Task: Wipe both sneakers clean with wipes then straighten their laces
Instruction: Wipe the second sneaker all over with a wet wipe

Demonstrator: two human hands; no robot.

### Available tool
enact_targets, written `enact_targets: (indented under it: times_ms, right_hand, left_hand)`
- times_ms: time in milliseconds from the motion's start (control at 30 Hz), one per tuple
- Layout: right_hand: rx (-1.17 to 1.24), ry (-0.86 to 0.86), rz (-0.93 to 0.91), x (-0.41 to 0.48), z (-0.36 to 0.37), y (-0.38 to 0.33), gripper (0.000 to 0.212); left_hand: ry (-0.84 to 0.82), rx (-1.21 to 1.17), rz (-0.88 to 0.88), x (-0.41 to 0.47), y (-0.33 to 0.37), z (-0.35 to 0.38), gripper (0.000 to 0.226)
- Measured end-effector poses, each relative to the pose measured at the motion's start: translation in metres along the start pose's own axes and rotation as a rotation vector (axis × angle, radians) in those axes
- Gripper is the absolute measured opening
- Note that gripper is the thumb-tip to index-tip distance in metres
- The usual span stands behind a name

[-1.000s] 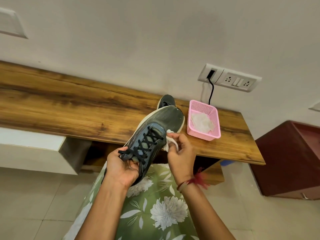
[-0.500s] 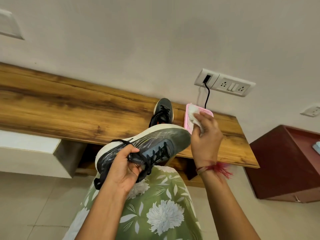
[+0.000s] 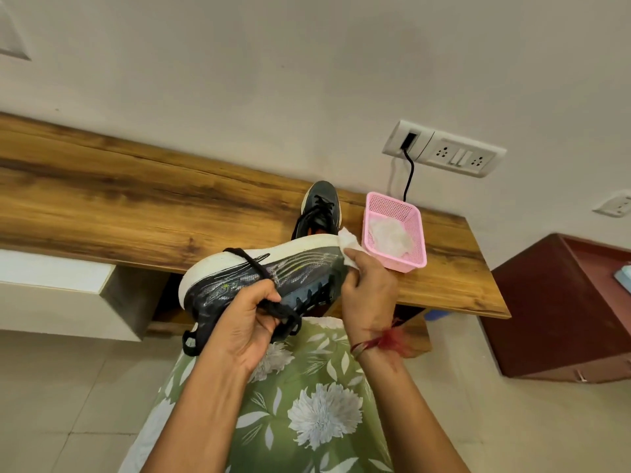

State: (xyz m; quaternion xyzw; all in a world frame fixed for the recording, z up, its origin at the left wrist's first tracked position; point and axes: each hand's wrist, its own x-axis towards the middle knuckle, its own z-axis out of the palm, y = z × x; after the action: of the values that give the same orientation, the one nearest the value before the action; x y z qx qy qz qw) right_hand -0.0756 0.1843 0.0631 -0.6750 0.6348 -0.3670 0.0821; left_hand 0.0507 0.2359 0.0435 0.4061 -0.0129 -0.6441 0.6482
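A dark sneaker with a white sole lies on its side above my lap, sole turned toward the shelf. My left hand grips it at the tongue, and black laces hang over my fingers. My right hand pinches a white wipe and presses it against the toe end of the sneaker. The second dark sneaker stands on the wooden shelf behind the held one, partly hidden by it.
A pink mesh basket holding more white wipes sits on the shelf right of the sneakers. A socket plate with a black cable is on the wall above. A dark red cabinet stands at right.
The sneaker has been turned from laces-up onto its side. My right hand lifted away with the wipe toward the basket, then came back down onto the toe end.
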Motion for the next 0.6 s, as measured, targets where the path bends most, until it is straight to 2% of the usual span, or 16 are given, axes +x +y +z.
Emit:
enact_targets:
  times_ms: [100, 167, 233, 300, 367, 433, 500, 600]
  right_hand:
    - [0.034, -0.029, -0.143, -0.018, 0.01, -0.013, 0.035]
    - [0.17, -0.126, -0.165, -0.023, 0.007, -0.018, 0.034]
    - [0.351, -0.231, -0.066, -0.017, -0.004, -0.017, 0.033]
    - [0.434, -0.161, 0.066, -0.007, -0.017, -0.006, 0.034]
    - [0.362, 0.01, 0.134, 0.002, -0.026, 0.008, 0.031]
    - [0.212, 0.072, 0.184, 0.004, -0.023, 0.019, 0.032]
    - [0.109, 0.025, 0.2, 0.001, -0.012, 0.027, 0.038]
    - [0.057, -0.058, 0.18, -0.007, 0.0, 0.026, 0.044]
  left_hand:
    - [-0.046, 0.045, 0.013, -0.001, 0.001, -0.003, 0.03]
    - [-0.036, 0.046, 0.013, 0.002, 0.004, -0.011, 0.019]
    - [-0.03, 0.06, 0.005, 0.003, 0.007, -0.015, 0.03]
    - [-0.047, 0.063, 0.014, 0.003, 0.008, -0.014, 0.021]
    - [-0.066, 0.078, 0.021, -0.001, 0.007, -0.013, 0.021]
    - [-0.088, 0.047, 0.004, 0.0, 0.005, -0.015, 0.032]
    - [-0.125, 0.016, -0.015, 0.0, 0.003, -0.015, 0.038]
    - [-0.146, 0.111, 0.027, -0.004, 0.001, -0.009, 0.013]
